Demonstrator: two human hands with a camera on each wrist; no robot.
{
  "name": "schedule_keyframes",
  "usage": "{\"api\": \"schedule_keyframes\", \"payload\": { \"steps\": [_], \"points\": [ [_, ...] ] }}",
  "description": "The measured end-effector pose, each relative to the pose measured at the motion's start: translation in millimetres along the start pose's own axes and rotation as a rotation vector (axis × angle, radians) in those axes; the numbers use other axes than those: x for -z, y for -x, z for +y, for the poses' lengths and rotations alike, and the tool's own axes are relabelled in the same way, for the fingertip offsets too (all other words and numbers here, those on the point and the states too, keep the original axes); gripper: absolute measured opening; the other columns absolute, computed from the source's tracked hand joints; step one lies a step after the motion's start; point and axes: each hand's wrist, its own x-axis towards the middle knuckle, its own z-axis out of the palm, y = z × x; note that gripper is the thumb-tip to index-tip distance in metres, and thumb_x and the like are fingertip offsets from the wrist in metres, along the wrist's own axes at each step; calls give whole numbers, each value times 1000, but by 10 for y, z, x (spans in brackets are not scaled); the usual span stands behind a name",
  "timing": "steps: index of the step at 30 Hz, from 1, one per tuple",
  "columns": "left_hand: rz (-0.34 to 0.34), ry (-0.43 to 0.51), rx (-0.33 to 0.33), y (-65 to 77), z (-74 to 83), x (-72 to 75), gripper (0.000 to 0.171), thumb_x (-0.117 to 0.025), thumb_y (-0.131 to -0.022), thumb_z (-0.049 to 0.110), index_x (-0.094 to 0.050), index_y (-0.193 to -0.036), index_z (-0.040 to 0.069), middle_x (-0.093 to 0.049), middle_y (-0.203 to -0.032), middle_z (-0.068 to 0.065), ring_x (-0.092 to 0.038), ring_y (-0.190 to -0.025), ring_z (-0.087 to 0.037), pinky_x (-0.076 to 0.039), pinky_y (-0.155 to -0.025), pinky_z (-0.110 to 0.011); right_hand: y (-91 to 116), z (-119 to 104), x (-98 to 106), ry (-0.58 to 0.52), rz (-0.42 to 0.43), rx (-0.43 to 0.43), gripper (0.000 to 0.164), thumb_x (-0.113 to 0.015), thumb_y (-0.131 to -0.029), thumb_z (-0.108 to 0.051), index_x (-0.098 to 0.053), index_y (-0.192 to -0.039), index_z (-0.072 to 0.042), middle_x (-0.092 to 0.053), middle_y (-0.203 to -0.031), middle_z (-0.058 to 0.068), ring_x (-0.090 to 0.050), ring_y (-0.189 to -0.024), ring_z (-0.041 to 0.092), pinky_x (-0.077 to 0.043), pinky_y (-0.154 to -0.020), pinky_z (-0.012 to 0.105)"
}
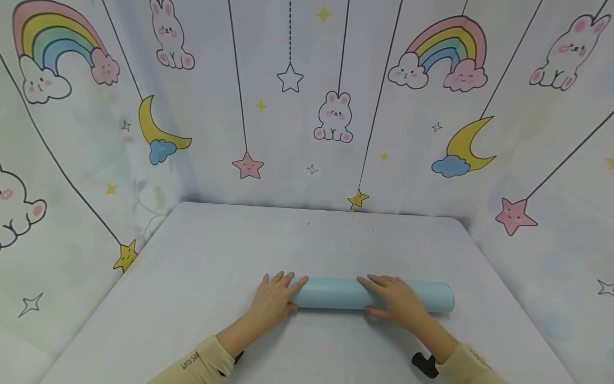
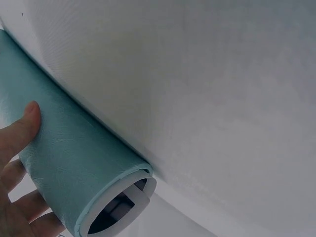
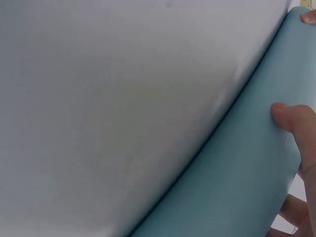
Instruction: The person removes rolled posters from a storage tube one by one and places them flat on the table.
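Note:
A light blue rolled-up mat (image 1: 331, 293) lies crosswise on the white table. My left hand (image 1: 273, 298) grips it near its left end, thumb on the near side and fingers over the top. Further right, my right hand (image 1: 398, 301) holds the roll the same way, with a stretch of blue sticking out beyond it. In the left wrist view, the mat's open end (image 2: 116, 182) shows a hollow middle and a whitish inner side. The thumb (image 3: 291, 118) presses its smooth outer face in the right wrist view, the other fingers partly hidden behind the roll.
The white tabletop (image 1: 230, 240) reaches back to a cloth backdrop (image 1: 206, 106) printed with rainbows, rabbits, moons and stars, which also rises on both sides. A few tiny dark specks lie near the far edge. A black device (image 1: 425, 365) sits at the right wrist.

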Motion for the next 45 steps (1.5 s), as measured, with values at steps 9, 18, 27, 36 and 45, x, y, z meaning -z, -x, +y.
{"api": "schedule_keyframes", "payload": {
  "steps": [9, 18, 27, 36, 45],
  "points": [
    [2, -5, -3, -5, 14, 16, 70, -76, -68, 37, -51, -131, 21, -57, -120, -12, -55, -108, -34, -43, -81, -58, -174, -167, -59, 15, 9, 77, 72, -75, -70, -44, -49, -132, -20, -59, -118, 9, -58, -102, 28, -46, -82, 48],
    [5, -10, 2, -9, 19, 12, 70, -76, -67, 38, -51, -131, 22, -57, -120, -12, -55, -107, -34, -44, -81, -58, -276, -283, -91, 30, 11, 93, 71, -75, -70, -45, -48, -133, -22, -59, -118, 9, -59, -101, 28, -47, -80, 48],
    [-5, -10, 5, -30, -12, 20, 70, -76, -67, 39, -51, -131, 23, -57, -121, -11, -55, -108, -34, -43, -82, -58, -302, -314, -69, 26, 18, 98, 71, -74, -71, -43, -49, -133, -20, -59, -116, 10, -59, -98, 29, -47, -78, 50],
    [-18, -22, -4, -69, -35, -4, 71, -76, -67, 40, -50, -131, 24, -57, -121, -10, -55, -109, -32, -43, -82, -57, -308, -314, -44, 24, -18, 80, 70, -73, -73, -43, -48, -134, -19, -58, -117, 10, -57, -99, 29, -46, -80, 50],
    [-6, -20, 3, -94, -58, -11, 70, -77, -67, 39, -51, -130, 23, -56, -121, -11, -54, -109, -33, -42, -84, -57, -327, -298, -89, 38, 8, 82, 70, -73, -73, -43, -48, -134, -19, -58, -117, 9, -57, -100, 28, -46, -79, 48]
  ]
}}
